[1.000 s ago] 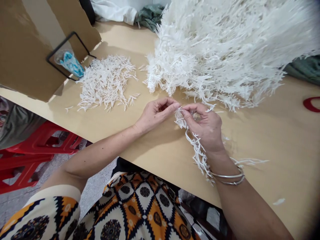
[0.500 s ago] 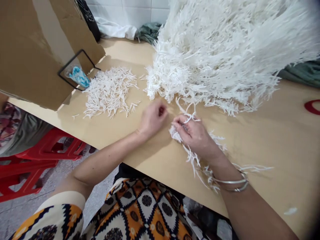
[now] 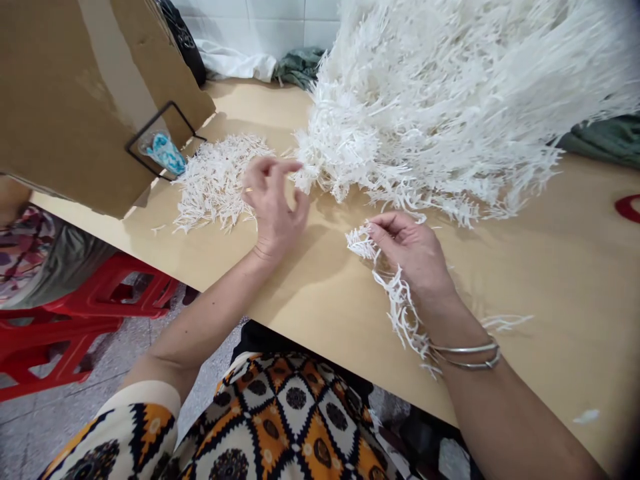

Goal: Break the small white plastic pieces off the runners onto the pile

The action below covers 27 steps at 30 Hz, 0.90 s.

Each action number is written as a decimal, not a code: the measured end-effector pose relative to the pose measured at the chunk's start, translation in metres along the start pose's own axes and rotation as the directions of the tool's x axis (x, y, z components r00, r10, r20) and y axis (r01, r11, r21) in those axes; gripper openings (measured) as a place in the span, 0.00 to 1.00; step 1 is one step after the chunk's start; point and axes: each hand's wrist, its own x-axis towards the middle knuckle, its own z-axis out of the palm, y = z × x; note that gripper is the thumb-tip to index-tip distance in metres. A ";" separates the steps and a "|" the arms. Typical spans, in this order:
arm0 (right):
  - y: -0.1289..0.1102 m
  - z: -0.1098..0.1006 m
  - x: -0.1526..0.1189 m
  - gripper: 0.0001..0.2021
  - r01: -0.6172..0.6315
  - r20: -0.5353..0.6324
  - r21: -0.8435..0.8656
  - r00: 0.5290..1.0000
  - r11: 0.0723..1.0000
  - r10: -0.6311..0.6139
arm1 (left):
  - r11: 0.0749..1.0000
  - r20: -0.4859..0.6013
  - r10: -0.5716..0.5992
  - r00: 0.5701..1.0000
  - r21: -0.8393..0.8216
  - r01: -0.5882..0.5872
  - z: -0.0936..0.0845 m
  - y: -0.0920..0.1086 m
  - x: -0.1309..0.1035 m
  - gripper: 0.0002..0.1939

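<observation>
My left hand (image 3: 275,203) is raised over the table with its fingers spread, between a small heap of short white branching pieces (image 3: 215,180) and a much larger pile of long white strands (image 3: 425,113). Nothing shows in its fingers. My right hand (image 3: 413,250) is closed in a pinch on a white branching strand (image 3: 400,303). One end of that strand bunches at the fingertips, and the rest trails down beside the wrist toward the bracelets. A few loose white pieces (image 3: 507,322) lie to the right of my right wrist.
At the left stand a cardboard box (image 3: 90,100) and a black wire stand (image 3: 150,143) with a blue-and-white packet (image 3: 166,153). Red plastic stools (image 3: 120,287) are below the table edge. A red ring (image 3: 629,208) lies far right. Another person's arm (image 3: 11,197) shows at the left edge.
My left hand has moved left and up toward the small heap, and its fingers have spread. My right hand has shifted slightly right, still pinching the strand, which now hangs straighter.
</observation>
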 end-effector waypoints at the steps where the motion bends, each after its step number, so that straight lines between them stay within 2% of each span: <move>1: -0.001 0.000 0.000 0.09 0.008 -0.014 0.007 1.000 1.000 -0.008 | 0.996 0.093 0.089 0.992 -0.023 -0.088 0.002 0.005 -0.005 0.12; 3: -0.004 0.001 0.000 0.09 0.034 -0.040 0.012 0.999 0.999 -0.034 | 0.969 0.279 0.237 0.930 -0.132 -0.208 0.007 0.014 -0.016 0.12; 4: -0.006 0.001 0.000 0.09 0.047 -0.042 0.017 0.998 0.999 -0.046 | 0.956 0.350 0.280 0.894 -0.189 -0.225 0.009 0.018 -0.021 0.13; 8: -0.011 0.004 -0.003 0.08 0.037 0.014 0.061 0.999 0.997 -0.038 | 0.933 0.534 0.296 0.792 -0.338 -0.122 0.015 0.022 -0.030 0.13; 10: -0.011 0.006 -0.005 0.08 0.025 0.012 0.055 1.000 0.998 -0.026 | 0.932 0.588 0.274 0.761 -0.357 -0.060 0.014 0.021 -0.029 0.11; 13: -0.012 0.009 -0.006 0.08 0.048 0.013 0.041 0.999 0.998 -0.048 | 0.923 0.573 0.240 0.783 -0.386 -0.001 0.011 0.022 -0.026 0.09; 16: -0.018 0.012 -0.008 0.10 0.081 0.044 0.082 0.995 0.993 -0.084 | 0.838 0.557 0.215 0.802 -0.527 0.142 0.010 0.024 -0.025 0.13; 18: -0.022 0.014 -0.009 0.11 0.087 0.053 0.107 0.994 0.990 -0.093 | 0.778 0.574 0.198 0.794 -0.586 0.229 0.011 0.024 -0.025 0.15; 24: -0.022 0.015 -0.008 0.09 0.110 0.059 0.095 0.992 0.989 -0.116 | 0.692 0.660 0.103 0.744 -0.585 0.424 0.016 0.021 -0.029 0.17; 27: -0.022 0.013 -0.010 0.09 0.104 0.100 0.085 0.989 0.991 -0.113 | 0.731 0.644 0.069 0.762 -0.553 0.400 0.018 0.020 -0.028 0.15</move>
